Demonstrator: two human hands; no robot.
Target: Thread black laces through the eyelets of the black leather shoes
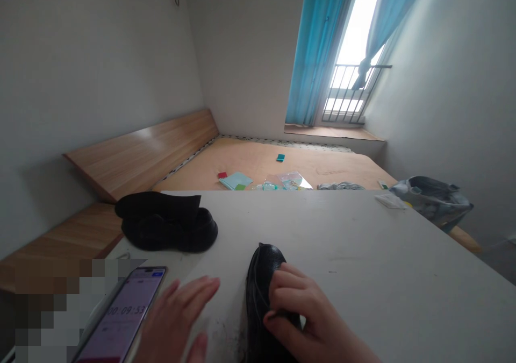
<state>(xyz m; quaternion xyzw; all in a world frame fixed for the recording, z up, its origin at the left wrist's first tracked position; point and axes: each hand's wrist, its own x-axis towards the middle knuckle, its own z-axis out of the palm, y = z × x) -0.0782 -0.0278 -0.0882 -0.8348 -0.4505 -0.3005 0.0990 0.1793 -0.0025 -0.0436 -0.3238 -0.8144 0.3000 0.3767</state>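
A black leather shoe lies on the white table in front of me, its toe pointing away and its near end cut off by the frame. My right hand is closed over the shoe's right side, thumb and forefinger pinching a small dark strip whose kind I cannot make out. A thin dark line, like a cord, runs along the shoe's upper towards these fingers. Left of the shoe, my left hand is held with fingers stretched out and thumb apart, holding nothing. It is nearest the phone and does not touch the shoe.
A phone showing a timer lies at the left. Another black shoe, with a black insole-like piece on top, sits at the table's far left. Beyond the white table is a bed with small items. A bag stands right.
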